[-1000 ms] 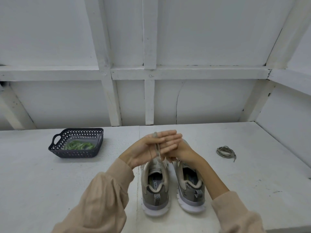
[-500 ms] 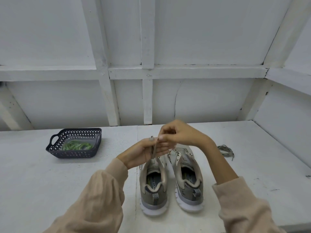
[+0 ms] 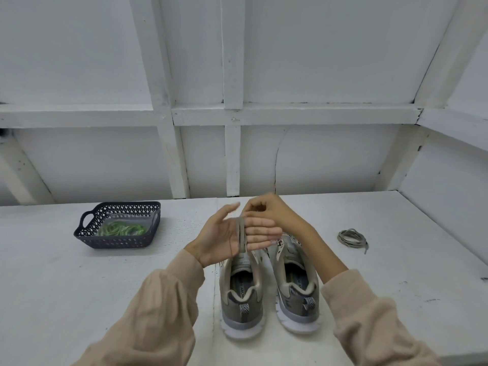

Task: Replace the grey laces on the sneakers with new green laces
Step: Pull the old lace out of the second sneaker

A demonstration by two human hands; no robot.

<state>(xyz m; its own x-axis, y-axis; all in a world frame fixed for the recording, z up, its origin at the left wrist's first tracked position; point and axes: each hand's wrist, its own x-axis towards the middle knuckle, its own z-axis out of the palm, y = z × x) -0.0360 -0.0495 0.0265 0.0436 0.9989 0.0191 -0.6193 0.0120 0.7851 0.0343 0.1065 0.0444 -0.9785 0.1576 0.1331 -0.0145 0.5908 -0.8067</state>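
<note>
Left hand point(image 3: 232, 233) is spread flat, the grey lace point(image 3: 241, 235) passing across its fingers; right hand point(image 3: 269, 210) pinches the lace just above. If tension drops, the lace may slip off the straight fingers.

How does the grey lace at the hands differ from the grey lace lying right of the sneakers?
The held lace runs upright across the straight fingers of the left hand, its top pinched by the right hand; the loose lace lies on the table, touched by neither hand. The held lace is pulled into a straight strand; the loose lace is coiled in a bundle. Both are grey.
</note>
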